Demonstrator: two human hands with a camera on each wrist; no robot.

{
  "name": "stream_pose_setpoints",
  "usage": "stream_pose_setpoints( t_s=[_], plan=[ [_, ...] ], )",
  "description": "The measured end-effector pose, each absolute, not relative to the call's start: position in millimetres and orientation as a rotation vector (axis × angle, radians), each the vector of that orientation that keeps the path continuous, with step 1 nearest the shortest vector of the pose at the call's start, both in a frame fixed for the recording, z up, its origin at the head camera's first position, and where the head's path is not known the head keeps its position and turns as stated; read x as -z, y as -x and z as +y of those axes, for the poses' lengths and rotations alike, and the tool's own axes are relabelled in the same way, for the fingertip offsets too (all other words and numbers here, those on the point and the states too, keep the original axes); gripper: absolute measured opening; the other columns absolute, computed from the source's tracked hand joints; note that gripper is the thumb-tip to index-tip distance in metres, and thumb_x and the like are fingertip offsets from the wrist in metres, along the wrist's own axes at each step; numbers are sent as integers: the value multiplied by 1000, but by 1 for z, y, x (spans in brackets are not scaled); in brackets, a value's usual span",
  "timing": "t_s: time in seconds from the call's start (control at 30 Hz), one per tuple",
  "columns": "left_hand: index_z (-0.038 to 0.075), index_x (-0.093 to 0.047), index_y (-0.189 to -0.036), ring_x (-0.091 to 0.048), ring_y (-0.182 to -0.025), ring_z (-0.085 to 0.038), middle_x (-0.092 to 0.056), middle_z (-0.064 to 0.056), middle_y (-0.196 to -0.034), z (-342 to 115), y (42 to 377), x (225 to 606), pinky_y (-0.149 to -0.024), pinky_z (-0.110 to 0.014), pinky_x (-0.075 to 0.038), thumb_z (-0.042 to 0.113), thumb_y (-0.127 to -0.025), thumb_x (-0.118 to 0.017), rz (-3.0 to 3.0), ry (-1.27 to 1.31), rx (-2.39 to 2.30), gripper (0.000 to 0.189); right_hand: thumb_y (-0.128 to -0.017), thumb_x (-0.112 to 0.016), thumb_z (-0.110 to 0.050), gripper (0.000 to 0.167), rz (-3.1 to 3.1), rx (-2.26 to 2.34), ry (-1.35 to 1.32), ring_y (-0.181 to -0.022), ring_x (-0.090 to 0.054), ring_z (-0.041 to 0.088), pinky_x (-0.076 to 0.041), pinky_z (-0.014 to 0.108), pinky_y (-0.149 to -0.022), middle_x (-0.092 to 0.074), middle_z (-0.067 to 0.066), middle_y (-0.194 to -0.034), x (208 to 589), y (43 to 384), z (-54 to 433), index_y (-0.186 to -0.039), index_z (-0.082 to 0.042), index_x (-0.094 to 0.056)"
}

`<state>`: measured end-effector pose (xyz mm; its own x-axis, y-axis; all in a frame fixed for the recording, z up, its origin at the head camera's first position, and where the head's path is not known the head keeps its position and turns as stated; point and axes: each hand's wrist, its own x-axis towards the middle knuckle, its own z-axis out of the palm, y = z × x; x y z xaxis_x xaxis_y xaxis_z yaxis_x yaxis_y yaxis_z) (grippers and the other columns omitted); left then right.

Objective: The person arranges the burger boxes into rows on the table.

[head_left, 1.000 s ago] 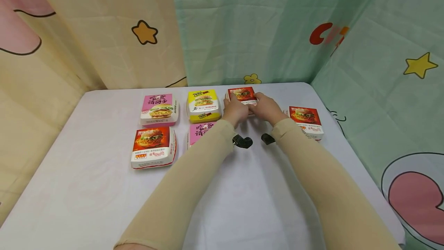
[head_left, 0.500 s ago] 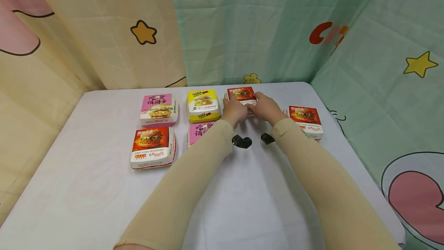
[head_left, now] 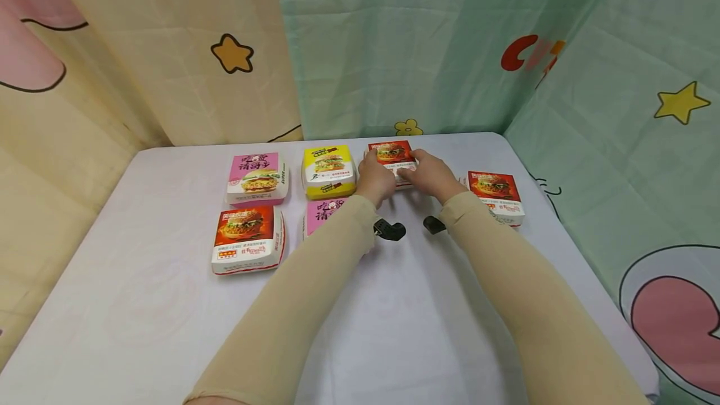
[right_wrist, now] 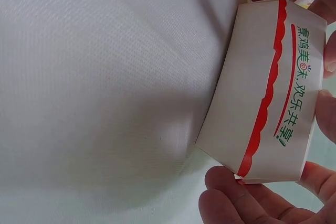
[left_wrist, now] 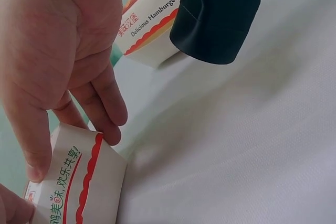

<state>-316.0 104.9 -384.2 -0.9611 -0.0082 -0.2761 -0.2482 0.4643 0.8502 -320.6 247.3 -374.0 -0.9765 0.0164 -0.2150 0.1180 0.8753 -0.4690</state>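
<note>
A red-and-white burger box [head_left: 392, 154] stands at the table's back edge, right of centre. My left hand [head_left: 375, 179] holds its left side, fingers at the side and thumb near the top front edge. From the other side my right hand [head_left: 434, 175] grips it, fingers [right_wrist: 223, 179] along the right side and thumb on the upper front edge. In the right wrist view the box's front wall [right_wrist: 262, 93] faces the camera between both hands. Just left of it sits a yellow-and-white burger box [head_left: 329, 170].
A pink burger box [head_left: 259, 177] and a red one [head_left: 249, 239] lie at left. Another pink box [head_left: 323, 211] is partly covered by my left sleeve. Beyond my right sleeve lies another red box [head_left: 495, 195]. Curtains hang behind the white table [head_left: 140, 330].
My left hand has shifted slightly left, and its thumb has drawn back from the middle of the box's front. The right hand and the boxes have stayed nearly still.
</note>
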Motion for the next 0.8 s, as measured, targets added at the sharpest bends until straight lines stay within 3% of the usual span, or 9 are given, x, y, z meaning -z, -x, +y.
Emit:
stream_pose_setpoints(
  t_s=[0.8],
  plan=[
    [21, -27, -167, -42, -145, -30, -26, -14, -171, 105, 317, 387, -122, -46, -39, 6, -99, -54, 2516, 201, -1484, 74, -105, -60, -44, 77, 2833, 723, -103, -155, -36, 39, -32, 55, -127, -37, 18, -169, 374, 320, 246, -166, -9, -30]
  ],
)
